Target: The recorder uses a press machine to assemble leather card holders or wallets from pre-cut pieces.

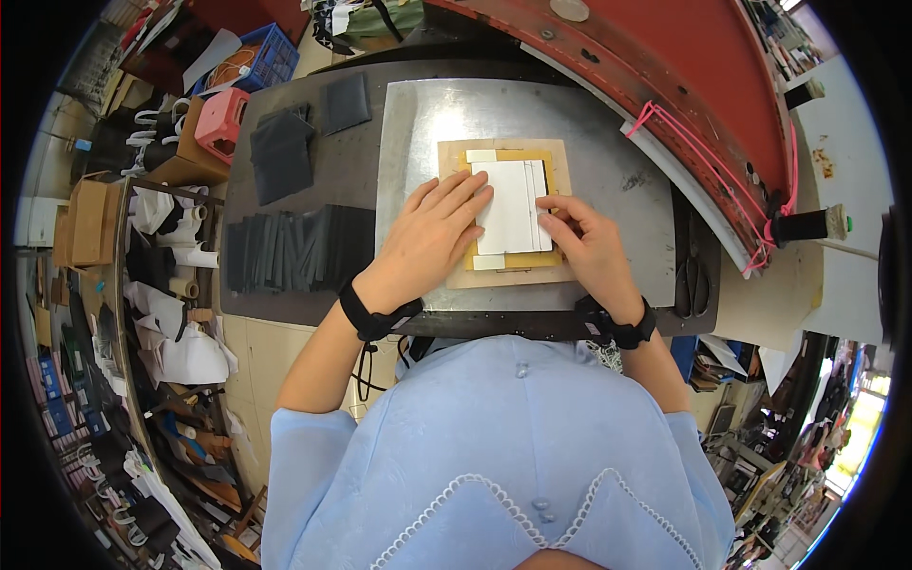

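Observation:
A white rectangular sheet [508, 214] with dark lines along its right side lies on a yellow board [518, 260]. Beneath that is a tan backing board [554, 157], resting on a shiny metal plate [408, 123]. My left hand [423, 233] is open, its outstretched fingertips touching the sheet's left edge. My right hand [591, 242] has its fingers curled, with thumb and forefinger closed at the sheet's right edge. Small pale tabs show at the yellow board's top and bottom left. What lies under the sheet is hidden.
Left of the plate, dark flat pieces [282, 157] lie stacked, with a fanned row of dark pieces [285, 249] nearer me. A red machine frame [655, 85] with pink cord overhangs the far right. Scissors [692, 285] lie right of the plate. A pink basket [222, 123] stands left.

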Demonstrator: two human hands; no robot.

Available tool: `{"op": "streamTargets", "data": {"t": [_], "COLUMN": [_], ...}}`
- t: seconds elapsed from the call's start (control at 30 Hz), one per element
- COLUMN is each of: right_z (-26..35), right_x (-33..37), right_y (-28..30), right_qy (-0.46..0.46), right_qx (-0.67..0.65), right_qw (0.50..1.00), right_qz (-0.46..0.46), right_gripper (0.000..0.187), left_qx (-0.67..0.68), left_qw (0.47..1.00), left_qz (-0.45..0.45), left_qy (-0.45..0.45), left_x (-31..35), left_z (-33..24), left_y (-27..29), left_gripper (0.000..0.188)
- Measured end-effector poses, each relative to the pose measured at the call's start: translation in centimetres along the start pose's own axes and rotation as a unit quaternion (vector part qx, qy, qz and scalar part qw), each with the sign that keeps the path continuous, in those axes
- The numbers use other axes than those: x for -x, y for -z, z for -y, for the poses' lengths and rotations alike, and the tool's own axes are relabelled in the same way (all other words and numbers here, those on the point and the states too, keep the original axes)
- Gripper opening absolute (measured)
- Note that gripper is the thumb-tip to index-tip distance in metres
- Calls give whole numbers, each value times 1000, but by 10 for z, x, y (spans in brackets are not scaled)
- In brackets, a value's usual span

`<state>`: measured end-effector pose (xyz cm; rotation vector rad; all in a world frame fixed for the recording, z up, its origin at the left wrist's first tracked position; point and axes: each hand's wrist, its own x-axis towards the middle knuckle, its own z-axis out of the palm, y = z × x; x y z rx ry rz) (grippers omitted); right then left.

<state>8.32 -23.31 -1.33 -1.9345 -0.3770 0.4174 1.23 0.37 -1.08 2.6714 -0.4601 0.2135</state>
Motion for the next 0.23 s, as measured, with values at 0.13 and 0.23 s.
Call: {"op": "streamTargets", "data": {"t": [0.13, 0.23], "right_z": [-1, -2], "right_x": [1, 0], "right_y": [-2, -1], "right_qy": [14, 44], "right_qx": [6, 50], "right_qw": [1000, 998], "right_qz": [-8, -8], "right_gripper": [24, 25], "left_qx": [0, -9], "left_qw": [1000, 1000], "left_qz": [-8, -6], "left_qy": [-3, -5], "left_x": [1, -3], "left_z": [0, 1], "left_y": [-3, -1], "left_gripper": [46, 46]}}
